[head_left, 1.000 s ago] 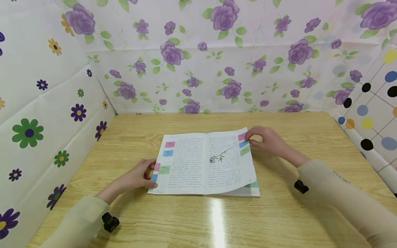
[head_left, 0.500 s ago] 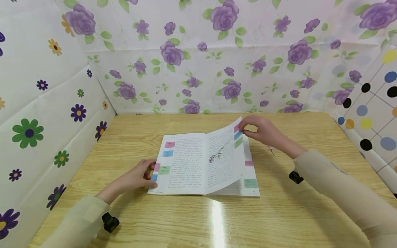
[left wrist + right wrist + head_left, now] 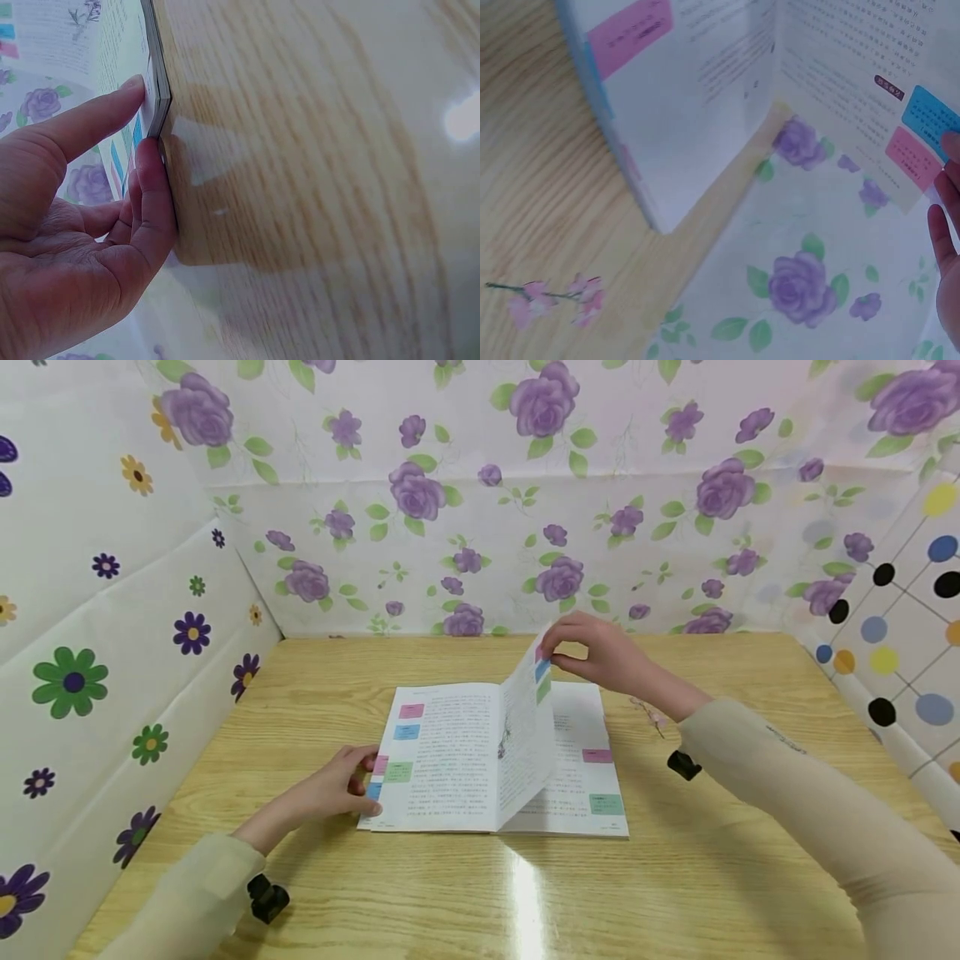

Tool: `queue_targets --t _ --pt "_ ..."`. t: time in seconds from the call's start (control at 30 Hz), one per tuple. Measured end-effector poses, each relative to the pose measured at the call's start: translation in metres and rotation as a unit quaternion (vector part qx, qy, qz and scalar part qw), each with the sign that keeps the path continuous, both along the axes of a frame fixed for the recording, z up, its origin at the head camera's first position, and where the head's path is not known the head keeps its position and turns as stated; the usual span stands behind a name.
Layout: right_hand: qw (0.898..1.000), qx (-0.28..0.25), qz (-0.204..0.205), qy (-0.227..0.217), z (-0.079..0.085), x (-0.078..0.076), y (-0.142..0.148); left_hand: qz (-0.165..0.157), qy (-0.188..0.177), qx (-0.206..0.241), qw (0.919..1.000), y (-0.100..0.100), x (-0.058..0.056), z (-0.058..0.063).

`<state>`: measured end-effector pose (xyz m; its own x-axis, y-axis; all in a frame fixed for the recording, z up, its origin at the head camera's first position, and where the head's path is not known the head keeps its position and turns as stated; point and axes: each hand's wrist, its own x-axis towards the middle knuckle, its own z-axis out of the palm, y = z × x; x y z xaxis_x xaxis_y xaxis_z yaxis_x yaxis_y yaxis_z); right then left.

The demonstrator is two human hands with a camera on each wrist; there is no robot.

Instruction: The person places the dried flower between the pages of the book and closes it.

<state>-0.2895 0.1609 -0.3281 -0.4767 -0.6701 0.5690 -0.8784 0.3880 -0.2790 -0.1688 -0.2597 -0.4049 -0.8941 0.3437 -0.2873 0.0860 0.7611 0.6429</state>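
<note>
An open book (image 3: 442,760) lies on the wooden table, its printed pages marked with pink, blue and green blocks. My left hand (image 3: 337,785) holds its left edge; in the left wrist view the thumb (image 3: 124,105) rests on the page and fingers lie against the book's edge. My right hand (image 3: 600,652) pinches the upper outer corner of a raised page (image 3: 528,735), which stands steeply above the right half of the book. This page bears a printed plant picture. In the right wrist view only part of the right hand (image 3: 949,225) shows, at the page's coloured blocks.
A small pink flower sprig (image 3: 651,717) lies on the table (image 3: 420,893) right of the book, partly under the right wrist in the head view. Flower-patterned cloth (image 3: 450,527) stands behind and to the left; a dotted sheet (image 3: 900,627) borders the right.
My right hand has moved left and upward, lifting the page from nearly flat to steep. More of the page beneath and the flower sprig now show. The left hand has stayed put.
</note>
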Motion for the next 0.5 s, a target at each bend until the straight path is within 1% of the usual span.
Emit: queue_targets --t 0.23,0.5 --pt "1.000 0.002 0.026 0.002 0.010 -0.005 -0.025 -0.001 0.003 0.002 1.0000 0.000 0.000 -0.001" --pt "0.999 0.011 0.050 0.018 0.018 -0.008 -0.056 -0.003 0.006 0.008 0.9999 -0.002 0.000 -0.002"
